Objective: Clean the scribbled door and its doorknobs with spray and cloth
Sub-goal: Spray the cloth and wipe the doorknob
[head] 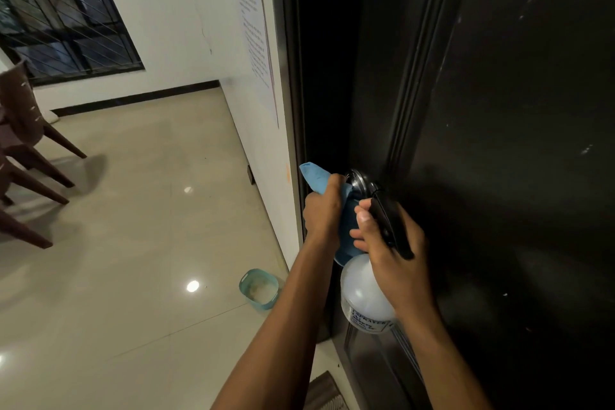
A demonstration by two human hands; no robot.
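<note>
The dark door (499,110) fills the right half of the view, standing beside a white wall (166,10) on the left, with a few pale specks and marks scattered over its panel. Low on the door's left edge sits a shiny round doorknob (357,180), partly covered. The left hand (322,210) is curled around a blue cloth (316,176), bunching it against the left side of the knob; one corner of the cloth sticks up and to the left above the fist, and more of it hangs down below the hand. The right hand (389,243) grips the black trigger head of a spray bottle (362,296), fingers wrapped over the handle, with the nozzle end just beside the knob and the cloth. The bottle's translucent white body hangs below the hand, close in front of the door, with a printed label near its bottom. On the shiny tiled floor (133,243), near the base of the wall to the left of the arms, lies a small teal basket (247,280). Brown chairs (23,143) stand at the far left, under a barred window (60,10). A printed paper sheet (256,36) is stuck on the wall beside the door frame.
</note>
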